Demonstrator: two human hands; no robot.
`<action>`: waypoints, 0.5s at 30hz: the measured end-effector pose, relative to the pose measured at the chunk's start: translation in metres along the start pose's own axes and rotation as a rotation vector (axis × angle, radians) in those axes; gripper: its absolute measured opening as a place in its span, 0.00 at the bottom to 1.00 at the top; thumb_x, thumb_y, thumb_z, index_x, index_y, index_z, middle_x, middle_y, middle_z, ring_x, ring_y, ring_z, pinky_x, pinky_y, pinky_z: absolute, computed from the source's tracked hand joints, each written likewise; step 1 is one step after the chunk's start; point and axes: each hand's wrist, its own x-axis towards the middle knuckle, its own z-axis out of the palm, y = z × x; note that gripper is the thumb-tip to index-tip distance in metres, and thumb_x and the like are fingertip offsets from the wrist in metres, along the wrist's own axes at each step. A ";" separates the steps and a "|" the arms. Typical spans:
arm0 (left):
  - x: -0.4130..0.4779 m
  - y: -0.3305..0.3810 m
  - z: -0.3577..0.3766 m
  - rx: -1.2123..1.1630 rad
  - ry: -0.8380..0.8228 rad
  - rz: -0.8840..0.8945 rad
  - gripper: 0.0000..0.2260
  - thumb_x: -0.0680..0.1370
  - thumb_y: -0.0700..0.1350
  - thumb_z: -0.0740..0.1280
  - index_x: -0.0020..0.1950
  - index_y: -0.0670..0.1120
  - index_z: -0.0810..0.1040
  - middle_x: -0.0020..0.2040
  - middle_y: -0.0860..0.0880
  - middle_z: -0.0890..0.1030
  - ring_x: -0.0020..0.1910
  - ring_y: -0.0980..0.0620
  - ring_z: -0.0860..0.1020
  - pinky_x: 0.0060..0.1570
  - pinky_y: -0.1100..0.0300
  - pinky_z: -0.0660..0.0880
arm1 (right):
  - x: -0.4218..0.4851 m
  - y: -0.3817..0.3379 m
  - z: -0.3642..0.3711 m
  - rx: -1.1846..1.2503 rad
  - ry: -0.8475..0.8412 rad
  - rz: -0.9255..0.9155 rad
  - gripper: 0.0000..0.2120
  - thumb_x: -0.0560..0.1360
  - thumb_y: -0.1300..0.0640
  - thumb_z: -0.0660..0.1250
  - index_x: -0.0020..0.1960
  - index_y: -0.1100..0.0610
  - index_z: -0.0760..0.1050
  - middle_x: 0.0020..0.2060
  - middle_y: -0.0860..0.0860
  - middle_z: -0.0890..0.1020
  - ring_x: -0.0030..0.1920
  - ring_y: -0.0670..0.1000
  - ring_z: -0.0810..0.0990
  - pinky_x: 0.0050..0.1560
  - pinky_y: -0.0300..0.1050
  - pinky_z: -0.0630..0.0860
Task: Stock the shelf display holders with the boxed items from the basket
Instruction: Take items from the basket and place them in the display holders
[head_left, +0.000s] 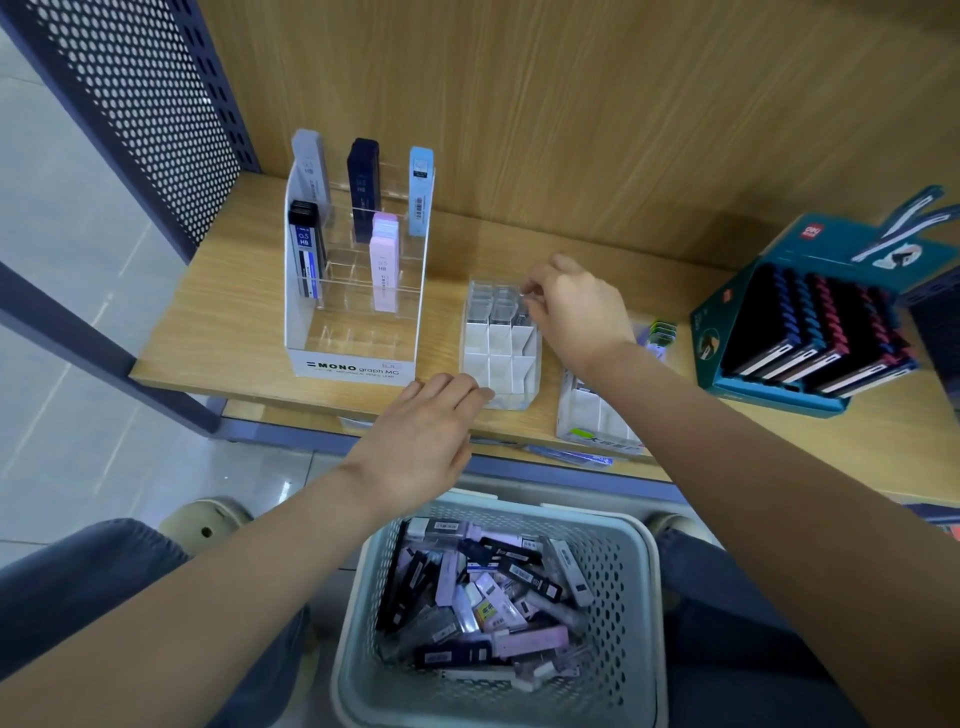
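- right hand (571, 306): fingers pinch a clear lead case (523, 305) over the back-right cell of the white divided holder (498, 347)
- left hand (431, 434): fingers straight, together, touching the holder's front edge
- other lead cases (498, 597) lie in the basket (623, 582) below the holder
- risk: the case snags a divider and tilts, or the light holder slides if the left hand lifts
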 end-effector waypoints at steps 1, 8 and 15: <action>0.000 0.001 0.000 0.010 -0.004 -0.008 0.23 0.78 0.40 0.59 0.74 0.44 0.61 0.66 0.48 0.69 0.65 0.49 0.66 0.63 0.58 0.61 | -0.002 -0.001 0.000 -0.025 -0.001 -0.001 0.12 0.80 0.59 0.58 0.60 0.57 0.74 0.57 0.54 0.73 0.54 0.58 0.76 0.46 0.50 0.74; -0.016 0.012 0.002 0.180 0.137 0.011 0.23 0.62 0.36 0.71 0.57 0.40 0.77 0.55 0.41 0.77 0.55 0.44 0.74 0.54 0.55 0.62 | -0.063 -0.010 0.004 0.092 0.232 -0.119 0.15 0.75 0.64 0.64 0.61 0.63 0.73 0.53 0.60 0.75 0.53 0.60 0.75 0.52 0.51 0.73; -0.076 0.032 0.063 0.066 -0.049 -0.068 0.18 0.61 0.41 0.76 0.48 0.45 0.77 0.44 0.48 0.76 0.43 0.48 0.74 0.45 0.57 0.68 | -0.180 -0.004 0.066 0.239 -0.063 -0.160 0.09 0.78 0.59 0.59 0.56 0.57 0.73 0.49 0.52 0.77 0.49 0.51 0.78 0.47 0.43 0.75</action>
